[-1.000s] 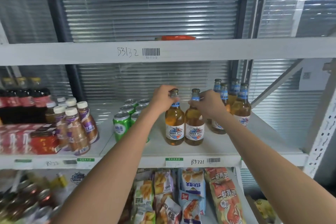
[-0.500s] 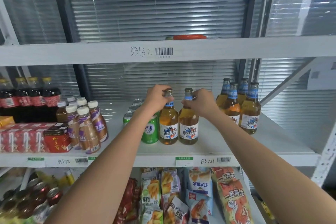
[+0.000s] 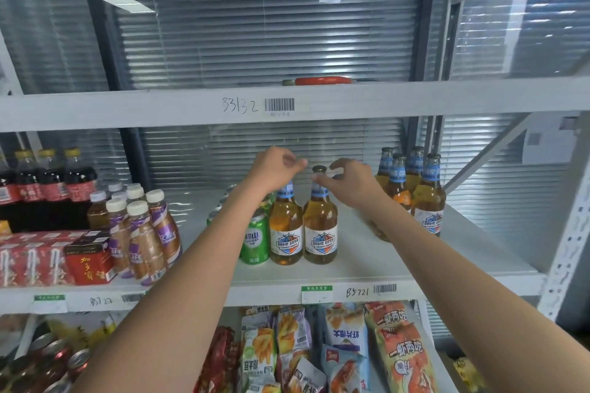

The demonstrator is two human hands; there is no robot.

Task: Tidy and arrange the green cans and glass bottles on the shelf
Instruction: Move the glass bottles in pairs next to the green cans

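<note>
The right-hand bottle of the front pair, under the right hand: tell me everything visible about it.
The right-hand bottle is clear glass holding amber liquid, with a dark cap, a blue neck label and a white body label bearing a blue and orange shield. It stands upright near the shelf front edge, close beside its twin. The right hand has fingertips at its neck just below the cap.

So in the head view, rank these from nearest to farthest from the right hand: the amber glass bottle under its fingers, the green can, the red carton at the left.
1. Amber glass bottle: directly beneath the right hand, fingertips at its cap.
2. Green can: further left, beyond the second front bottle.
3. Red carton: far left, at the shelf's front edge.
</note>
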